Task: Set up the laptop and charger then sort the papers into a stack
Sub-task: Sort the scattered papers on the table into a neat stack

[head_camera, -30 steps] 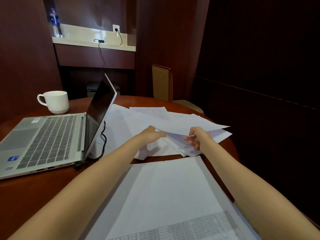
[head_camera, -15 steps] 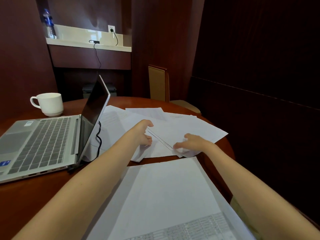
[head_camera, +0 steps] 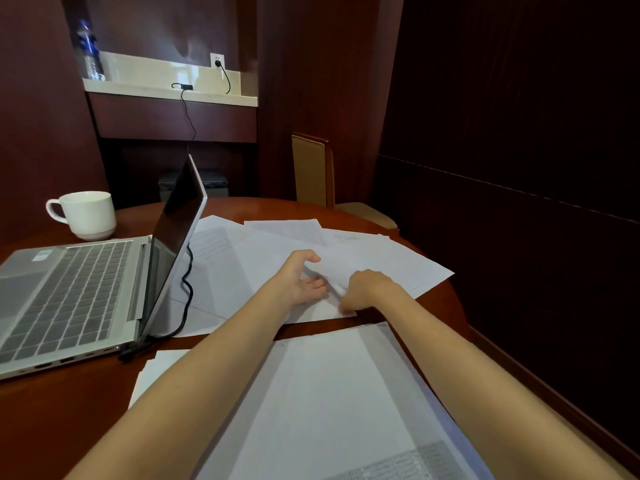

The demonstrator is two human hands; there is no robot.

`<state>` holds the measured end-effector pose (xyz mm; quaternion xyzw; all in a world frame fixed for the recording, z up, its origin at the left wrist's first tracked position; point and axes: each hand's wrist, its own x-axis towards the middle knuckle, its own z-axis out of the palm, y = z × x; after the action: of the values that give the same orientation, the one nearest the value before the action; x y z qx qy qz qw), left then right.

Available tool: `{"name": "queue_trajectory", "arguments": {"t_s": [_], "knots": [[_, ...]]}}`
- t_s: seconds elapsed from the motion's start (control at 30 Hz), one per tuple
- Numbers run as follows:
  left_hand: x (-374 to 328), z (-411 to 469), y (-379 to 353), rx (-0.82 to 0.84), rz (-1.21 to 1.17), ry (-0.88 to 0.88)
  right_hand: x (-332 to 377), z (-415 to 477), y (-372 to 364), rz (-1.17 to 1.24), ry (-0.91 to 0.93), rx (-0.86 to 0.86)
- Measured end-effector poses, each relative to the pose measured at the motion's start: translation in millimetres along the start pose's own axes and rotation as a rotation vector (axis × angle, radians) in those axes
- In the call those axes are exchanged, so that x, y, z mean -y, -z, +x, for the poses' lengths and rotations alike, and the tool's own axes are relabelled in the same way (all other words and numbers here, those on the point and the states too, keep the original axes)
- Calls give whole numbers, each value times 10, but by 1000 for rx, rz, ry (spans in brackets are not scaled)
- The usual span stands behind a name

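Both sets of fingers curl at the loose white paper sheets [head_camera: 398,261] on the brown wooden table [head_camera: 277,207]: left hand [head_camera: 300,278] pinches a sheet edge w/ thumb on top; right hand [head_camera: 367,289] sits knuckles-up, fingertips hidden, grip unclear to us. Sheets look thin, floppy, slick, so we'd take edges/corners. Overlaps hide the sheet count.

From my remote seat I see dark wood-panelled walls [head_camera: 502,98] closing in a round reddish-brown table [head_camera: 52,410], a tan-cushioned chair [head_camera: 310,168] at its far edge, and a softly lit pale ledge [head_camera: 138,86] in a recess bearing a water bottle [head_camera: 88,51] beside a wall socket [head_camera: 217,60].
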<state>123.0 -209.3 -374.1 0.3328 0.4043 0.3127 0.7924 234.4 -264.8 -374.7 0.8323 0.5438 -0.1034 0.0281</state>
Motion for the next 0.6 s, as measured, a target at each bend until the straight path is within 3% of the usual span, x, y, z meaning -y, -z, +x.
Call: {"name": "queue_trajectory", "arguments": {"t_s": [0.13,0.3,0.37,0.5,0.6], "knots": [[5,-8,-61,60,220,20,52,-15,-71,-148,1,-210],[8,61,-152,70,449,-71,183,-43,2,36,24,-395],[-31,108,-156,4,535,-185,237,-60,-14,221,92,-352],[-136,108,26,-171,816,-411,158,-58,-61,717,229,-72],[-215,41,196,-248,812,-579,-17,-13,-26,886,193,-154]]}}
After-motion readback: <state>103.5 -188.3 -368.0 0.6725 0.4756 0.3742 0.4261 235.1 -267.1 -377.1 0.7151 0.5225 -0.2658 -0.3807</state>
